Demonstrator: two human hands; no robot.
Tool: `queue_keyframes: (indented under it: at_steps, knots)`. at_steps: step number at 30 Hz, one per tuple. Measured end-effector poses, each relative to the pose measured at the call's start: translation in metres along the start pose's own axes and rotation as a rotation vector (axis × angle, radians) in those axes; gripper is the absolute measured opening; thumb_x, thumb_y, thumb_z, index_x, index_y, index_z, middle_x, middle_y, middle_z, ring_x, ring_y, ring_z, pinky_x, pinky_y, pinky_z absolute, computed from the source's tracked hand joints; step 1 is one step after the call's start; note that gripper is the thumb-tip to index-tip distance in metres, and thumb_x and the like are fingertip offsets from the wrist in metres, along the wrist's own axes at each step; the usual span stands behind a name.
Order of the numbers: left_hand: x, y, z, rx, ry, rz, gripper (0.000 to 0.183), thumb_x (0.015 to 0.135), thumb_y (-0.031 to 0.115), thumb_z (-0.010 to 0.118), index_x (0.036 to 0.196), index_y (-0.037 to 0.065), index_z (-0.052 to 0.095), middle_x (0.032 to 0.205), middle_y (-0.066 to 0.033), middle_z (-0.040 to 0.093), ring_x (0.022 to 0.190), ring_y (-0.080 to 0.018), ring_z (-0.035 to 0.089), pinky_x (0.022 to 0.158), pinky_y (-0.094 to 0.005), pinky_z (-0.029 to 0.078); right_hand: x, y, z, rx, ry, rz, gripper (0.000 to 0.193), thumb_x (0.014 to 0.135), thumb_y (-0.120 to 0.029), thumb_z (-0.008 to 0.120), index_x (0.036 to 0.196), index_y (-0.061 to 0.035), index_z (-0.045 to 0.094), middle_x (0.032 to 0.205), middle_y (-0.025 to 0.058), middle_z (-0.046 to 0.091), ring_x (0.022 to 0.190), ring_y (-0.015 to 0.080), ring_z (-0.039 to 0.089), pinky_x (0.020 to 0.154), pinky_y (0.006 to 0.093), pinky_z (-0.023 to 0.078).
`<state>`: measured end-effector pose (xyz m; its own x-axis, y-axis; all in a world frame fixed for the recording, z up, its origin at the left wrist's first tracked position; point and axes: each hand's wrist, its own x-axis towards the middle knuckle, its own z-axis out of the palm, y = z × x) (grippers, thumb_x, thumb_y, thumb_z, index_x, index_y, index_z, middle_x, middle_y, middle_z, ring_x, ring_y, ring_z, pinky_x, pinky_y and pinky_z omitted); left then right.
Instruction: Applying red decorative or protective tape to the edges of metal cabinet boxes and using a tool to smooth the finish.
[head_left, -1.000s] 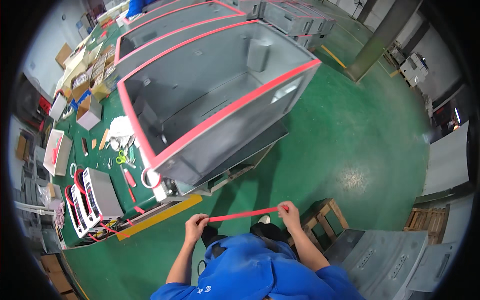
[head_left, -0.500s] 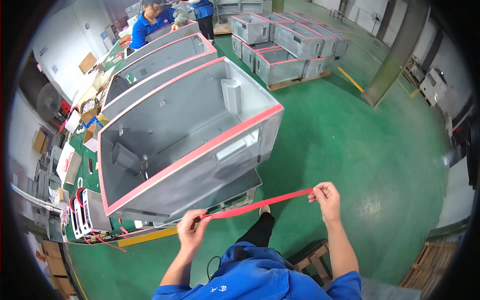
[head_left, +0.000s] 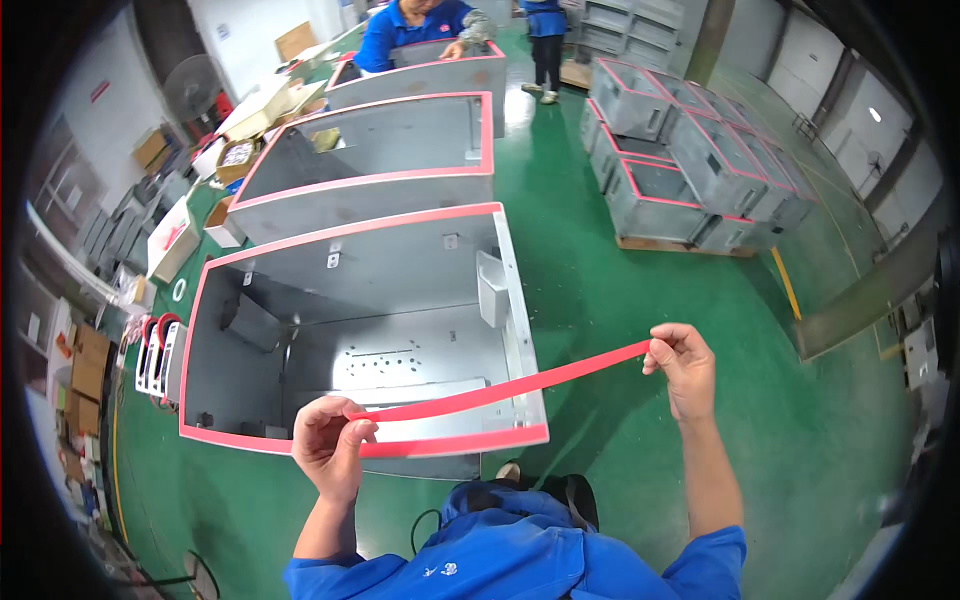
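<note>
A strip of red tape (head_left: 520, 384) is stretched between my hands. My left hand (head_left: 335, 448) pinches one end, in front of the near rim of an open grey metal box (head_left: 240, 345). Out to the right, over the floor, my right hand (head_left: 685, 368) pinches the other end. The strip slants up to the right and crosses in front of the box's near right corner. Red strips line the box's left, far and near rims; its right rim shows bare metal with small holes. Part of the near rim is hidden behind my left hand.
Behind stands another grey box (head_left: 390, 150) with red edging, and a co-worker (head_left: 410, 35) leans over a further one. Stacked boxes (head_left: 655, 205) sit on a pallet at the right. Tape dispensers (head_left: 160, 355) and cartons (head_left: 222, 220) lie at the left.
My view has turned toward the box, which now lies squarely before me. Both hands have moved up and farther apart with the tape, my left now in front of the near rim.
</note>
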<state>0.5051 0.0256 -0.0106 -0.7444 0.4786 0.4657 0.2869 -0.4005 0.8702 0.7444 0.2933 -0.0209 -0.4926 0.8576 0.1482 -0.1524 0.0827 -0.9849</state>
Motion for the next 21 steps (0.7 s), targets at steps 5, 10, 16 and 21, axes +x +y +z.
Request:
queue_keyframes:
  at_steps: [5,10,16,21]
  knots:
    - [0.003,0.000,0.026,-0.061,0.286,-0.111,0.014,0.076,-0.006,0.058,0.087,-0.002,0.049,0.075,-0.0114,0.056,0.056,-0.0152,0.056,0.044,-0.0238,0.047,0.113,0.005,0.011,-0.040,-0.365,-0.030,0.005,0.082,-0.001,0.056,0.086,0.0008,0.055,0.077,0.0058,0.057,0.065,0.0092,0.056,0.058,0.0218,0.048]
    - [-0.029,0.006,0.062,0.232,0.528,-0.067,0.010,0.080,0.001,0.058,0.083,-0.001,0.049,0.076,-0.0109,0.054,0.058,-0.0138,0.055,0.044,-0.0222,0.045,0.205,0.000,0.040,-0.093,-0.809,-0.076,0.005,0.082,-0.003,0.057,0.083,0.0001,0.054,0.077,0.0036,0.057,0.067,0.0083,0.056,0.059,0.0214,0.047]
    - [-0.042,0.021,0.121,0.633,0.685,-0.093,0.011,0.087,0.009,0.053,0.084,0.001,0.047,0.079,-0.0072,0.052,0.057,-0.0071,0.046,0.050,-0.0172,0.038,0.279,-0.010,0.100,-0.244,-1.280,-0.143,0.007,0.081,-0.005,0.058,0.084,-0.0010,0.053,0.073,0.0023,0.056,0.065,0.0069,0.055,0.056,0.0195,0.043]
    - [-0.054,0.027,0.142,0.536,0.798,-0.295,0.009,0.081,0.003,0.058,0.081,0.000,0.050,0.073,-0.0065,0.053,0.052,-0.0073,0.048,0.044,-0.0172,0.038,0.309,-0.010,0.143,-0.353,-1.516,-0.188,0.009,0.079,-0.008,0.058,0.077,-0.0008,0.054,0.069,0.0037,0.058,0.063,0.0091,0.053,0.059,0.0245,0.043]
